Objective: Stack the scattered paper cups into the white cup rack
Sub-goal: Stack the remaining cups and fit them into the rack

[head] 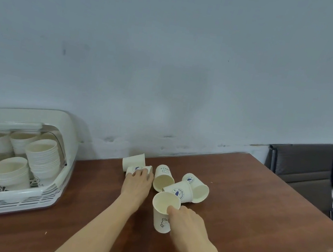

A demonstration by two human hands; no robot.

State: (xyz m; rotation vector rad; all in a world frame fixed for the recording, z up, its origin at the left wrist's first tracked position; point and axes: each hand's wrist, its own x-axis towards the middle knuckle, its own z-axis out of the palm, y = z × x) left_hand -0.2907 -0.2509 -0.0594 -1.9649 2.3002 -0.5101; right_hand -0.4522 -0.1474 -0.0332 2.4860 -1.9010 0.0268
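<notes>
Fingers (172, 210) of the right hand (187, 224) are pinching the rim of an upright paper cup (162, 213) bearing a small line drawing. Left hand (139, 181) is curling over a toppled cup (139, 169). Four more smooth tapered cups (177, 189) are lying on the brown wooden table (257, 204); one is reading "Feli Be Funny", blurred. Nested stacks are sitting in the slotted white plastic rack (21, 197) at left.

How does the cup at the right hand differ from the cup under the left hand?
The cup at the right hand stands upright, mouth up; the cup under the left hand lies on its side. The upright one is apart from the pile and shows a small line drawing; the lying one touches another fallen cup and shows a blue mark. Both are cream paper cups on the brown table.
</notes>
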